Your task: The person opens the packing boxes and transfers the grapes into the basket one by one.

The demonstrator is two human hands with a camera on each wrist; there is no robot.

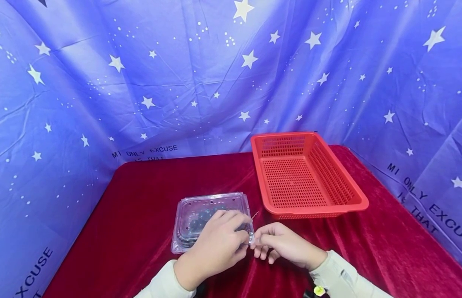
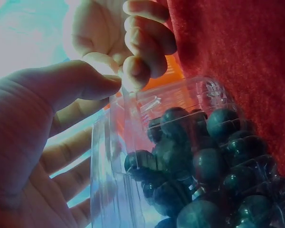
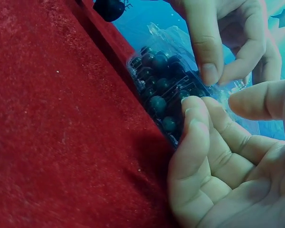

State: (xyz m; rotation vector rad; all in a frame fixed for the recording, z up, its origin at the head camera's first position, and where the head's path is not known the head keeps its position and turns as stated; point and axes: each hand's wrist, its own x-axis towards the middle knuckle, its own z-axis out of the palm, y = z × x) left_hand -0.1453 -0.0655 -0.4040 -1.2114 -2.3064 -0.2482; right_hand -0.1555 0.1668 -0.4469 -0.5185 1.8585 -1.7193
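A clear plastic container (image 1: 183,210) with its lid down sits on the red cloth, holding several dark round fruits (image 1: 205,215). My left hand (image 1: 216,244) lies over its right part, thumb and fingers pinching the edge by the near right corner. At that same corner, the fingertips of my right hand (image 1: 285,246) grip the rim, the other fingers curled below. In the left wrist view the lid edge (image 2: 126,114) runs up to both hands' fingertips, with the fruits (image 2: 173,159) beneath the plastic. The right wrist view shows the fruits (image 3: 157,104) beyond the right fingers.
An orange-red perforated basket (image 1: 290,182) stands at the back right of the table, with nothing in it. Dark red velvet cloth (image 1: 141,198) covers the table. Blue curtains (image 1: 179,82) with white stars hang behind and at both sides.
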